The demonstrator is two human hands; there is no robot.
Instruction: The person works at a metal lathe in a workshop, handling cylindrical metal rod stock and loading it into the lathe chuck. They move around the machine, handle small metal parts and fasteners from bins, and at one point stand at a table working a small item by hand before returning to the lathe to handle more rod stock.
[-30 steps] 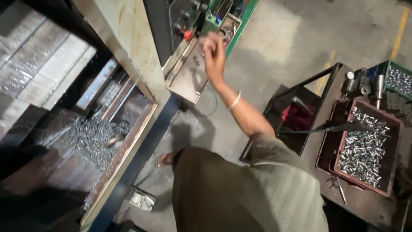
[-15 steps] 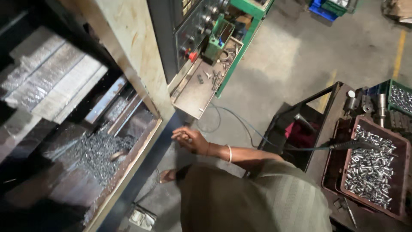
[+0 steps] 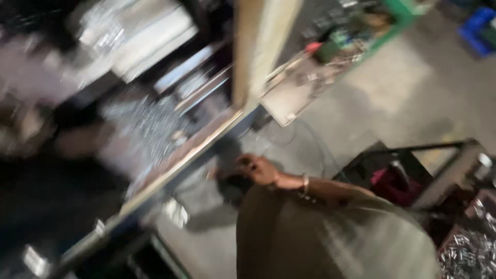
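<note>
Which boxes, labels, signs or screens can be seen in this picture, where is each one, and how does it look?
No label, sign or screen can be made out; the picture is blurred.
Blue crate: top right on the floor, boxy.
Tray: bottom right, dark, holds small shiny metal parts.
Green panel: top middle, with a red knob; details too blurred.
Right hand: middle, above the floor, holds nothing visible.

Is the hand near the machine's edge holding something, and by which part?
It cannot be told. The hand with the bracelet looks loosely curled with nothing visible in it, but the picture is too blurred to be sure.
</note>
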